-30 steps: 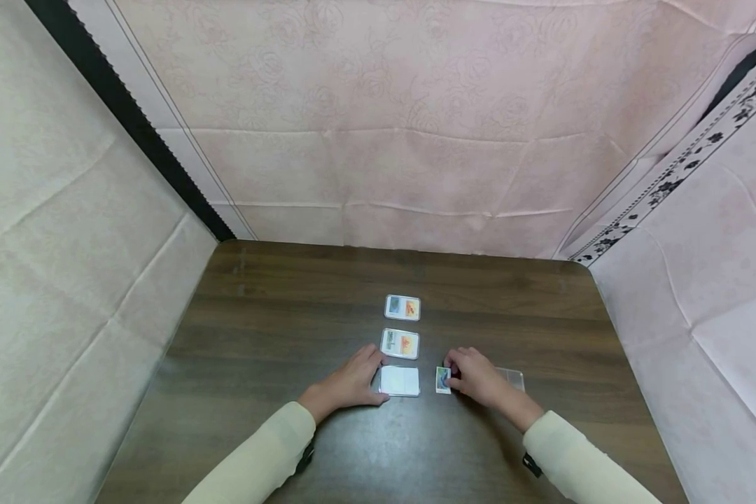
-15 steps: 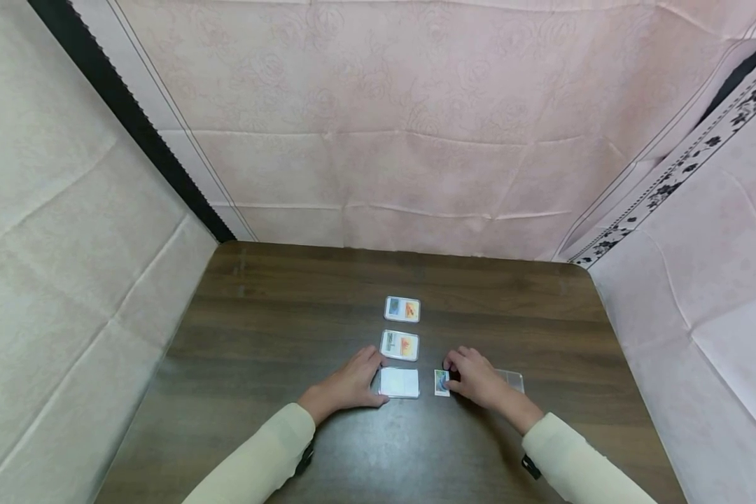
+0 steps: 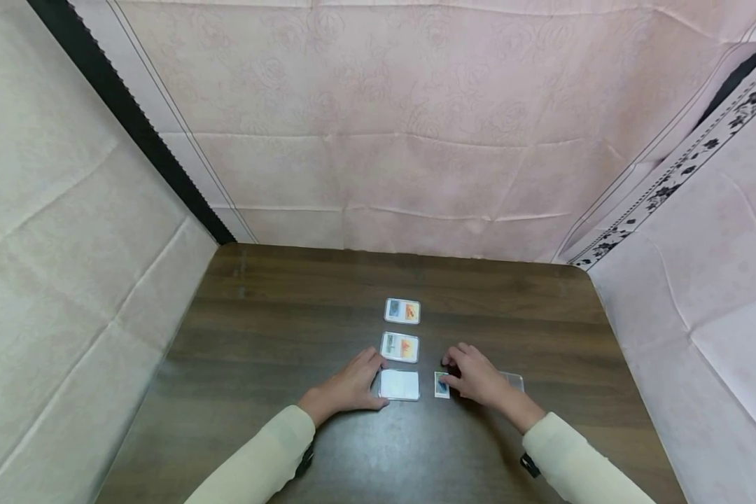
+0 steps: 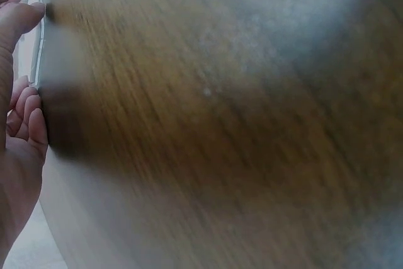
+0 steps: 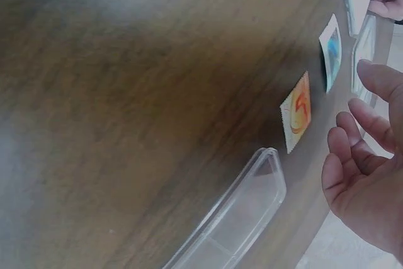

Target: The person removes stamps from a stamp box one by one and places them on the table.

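1. Nearest to the camera, on the dark wooden table (image 3: 258, 364), both forearms in cream sleeves come in from the bottom edge of the head view.
2. At the left, the left hand (image 3: 351, 383) lies beside a white case (image 3: 400, 384); its fingers are relaxed and touch the left edge of the case, and the thumb lies at the near corner. It does not grip the case.
3. From the left wrist view the picture is very blurred; it shows only the palm and the loosely bent fingers (image 4: 25, 114) of this hand against a pale edge, and the wood of the table.
4. At the right, the right hand (image 3: 475, 378) hovers low over the table, fingers relaxed and a little spread, holding nothing. Just left of its fingertips lies a small blue stamp (image 3: 442, 385).
5. Only the right wrist view shows what the hand covers in the head view: a second small stamp, the orange stamp (image 5: 296, 113), lies flat under the palm, near the blue stamp (image 5: 331, 51) but apart from it.
6. That same view also shows a clear plastic lid (image 5: 236, 215) lying just beside the orange stamp; the head view shows only its corner (image 3: 513, 380) behind the hand.
7. Farther along the table lies a middle case (image 3: 400, 346) with two coloured pictures inside, and beyond it a far case (image 3: 402, 311) of the same kind, all three in one line.
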Available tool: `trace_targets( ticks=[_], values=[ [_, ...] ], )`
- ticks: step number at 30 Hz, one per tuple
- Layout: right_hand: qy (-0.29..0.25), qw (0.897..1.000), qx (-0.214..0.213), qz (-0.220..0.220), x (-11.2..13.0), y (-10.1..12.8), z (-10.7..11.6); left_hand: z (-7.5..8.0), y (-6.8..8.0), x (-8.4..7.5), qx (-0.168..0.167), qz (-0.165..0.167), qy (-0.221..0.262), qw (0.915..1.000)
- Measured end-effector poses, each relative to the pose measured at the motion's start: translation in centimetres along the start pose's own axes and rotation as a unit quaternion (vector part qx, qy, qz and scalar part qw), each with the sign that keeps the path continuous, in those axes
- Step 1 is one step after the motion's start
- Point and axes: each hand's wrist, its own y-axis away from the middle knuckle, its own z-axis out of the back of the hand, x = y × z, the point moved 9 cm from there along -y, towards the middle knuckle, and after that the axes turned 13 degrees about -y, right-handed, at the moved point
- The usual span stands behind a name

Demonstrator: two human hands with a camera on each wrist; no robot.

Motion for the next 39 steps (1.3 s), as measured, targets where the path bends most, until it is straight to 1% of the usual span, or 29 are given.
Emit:
trace_targets(
  ticks=[5, 13, 15, 21, 25, 27, 30, 33, 39],
  values=[
    [-0.008, 1.000, -0.017, 0.025, 0.9, -0.2, 0.5, 0.0, 0.2, 0.0, -0.005, 0.002, 0.010, 0.9999],
    [-0.021, 0.999, -0.029, 0.039, 1.5, -0.6, 0.6, 0.6, 0.5, 0.1, -0.019, 0.002, 0.032, 0.9993],
    [-0.024, 0.998, -0.029, 0.041, 1.6, -0.7, 0.5, 1.0, 0.5, 0.2, -0.032, 0.000, 0.039, 0.9987],
    [-0.040, 0.998, -0.028, 0.042, 2.1, -1.3, 0.3, 2.6, 0.6, 0.6, -0.086, -0.006, 0.064, 0.9942],
    [-0.050, 0.997, -0.029, 0.043, 2.4, -1.6, 0.1, 3.6, 0.4, 1.1, -0.105, 0.001, 0.066, 0.9923],
    [-0.057, 0.997, -0.029, 0.043, 2.6, -1.8, -0.1, 3.9, 0.3, 1.3, -0.104, 0.012, 0.055, 0.9929],
    [-0.056, 0.997, -0.030, 0.037, 2.8, -2.1, -0.4, 4.2, -0.1, 1.7, -0.090, 0.036, 0.038, 0.9946],
    [-0.047, 0.998, -0.030, 0.028, 3.0, -2.7, -0.8, 4.3, -0.6, 2.1, -0.080, 0.049, 0.022, 0.9954],
    [-0.026, 0.999, -0.030, 0.012, 3.0, -3.6, -1.5, 4.3, -1.8, 2.8, -0.080, 0.053, 0.012, 0.9953]
  ],
)
